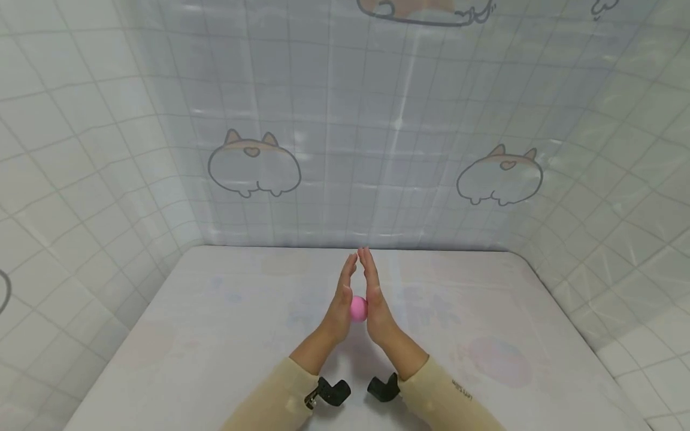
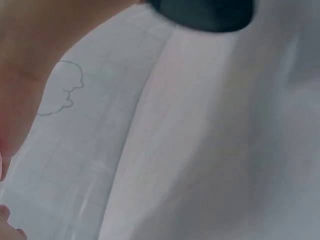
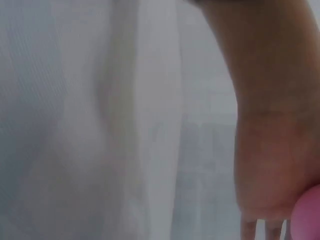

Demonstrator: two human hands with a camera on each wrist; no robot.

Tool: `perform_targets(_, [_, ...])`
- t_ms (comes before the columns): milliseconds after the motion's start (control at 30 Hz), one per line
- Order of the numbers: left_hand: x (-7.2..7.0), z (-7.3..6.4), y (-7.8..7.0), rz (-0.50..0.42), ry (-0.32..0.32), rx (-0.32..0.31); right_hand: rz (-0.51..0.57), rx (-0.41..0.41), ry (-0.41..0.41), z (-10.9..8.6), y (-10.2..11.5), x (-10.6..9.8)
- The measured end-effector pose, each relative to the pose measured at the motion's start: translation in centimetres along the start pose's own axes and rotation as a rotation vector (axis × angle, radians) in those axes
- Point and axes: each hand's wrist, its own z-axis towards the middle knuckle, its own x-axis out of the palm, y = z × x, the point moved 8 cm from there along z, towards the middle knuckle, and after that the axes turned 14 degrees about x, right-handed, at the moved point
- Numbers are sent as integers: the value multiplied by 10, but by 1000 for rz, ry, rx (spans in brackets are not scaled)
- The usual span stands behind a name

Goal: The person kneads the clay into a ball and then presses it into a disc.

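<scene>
A pink ball (image 1: 359,309) is pressed between my two palms over the middle of the table. My left hand (image 1: 339,308) lies against its left side with the fingers straight and pointing away from me. Against the other side is the palm of my right hand (image 1: 378,308), its fingers also straight. The fingertips of both hands lean together at the top, with a narrow gap below around the ball. The right wrist view shows part of the ball (image 3: 307,217) at the heel of the right palm (image 3: 265,165). In the left wrist view, the left hand (image 2: 17,110) is mostly cut off.
The white table (image 1: 232,335) carries faint coloured patches. A tiled-pattern sheet (image 1: 356,179) with cartoon animal outlines rises behind it, and similar sheets stand at both sides. Dark wrist cameras (image 1: 335,392) stick out inward below the forearms, close to each other.
</scene>
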Motion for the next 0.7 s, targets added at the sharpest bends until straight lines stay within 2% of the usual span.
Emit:
perform_targets(200, [4, -3, -6, -61, -43, -21, -84, 72, -1, 5, -8, -2])
perform_targets(333, [1, 0, -13, -72, -79, -14, -135, 115, 8, 10, -16, -2])
perform_targets(533, [-15, 8, -20, -90, -187, 26, -141, 214, 86, 11, -33, 6])
perform_targets(633, [-24, 11, -21, -95, -241, 61, -126, 218, 126, 7, -36, 11])
perform_targets(700, [-30, 13, -19, -105, -269, 78, -125, 185, 147, 4, -34, 16])
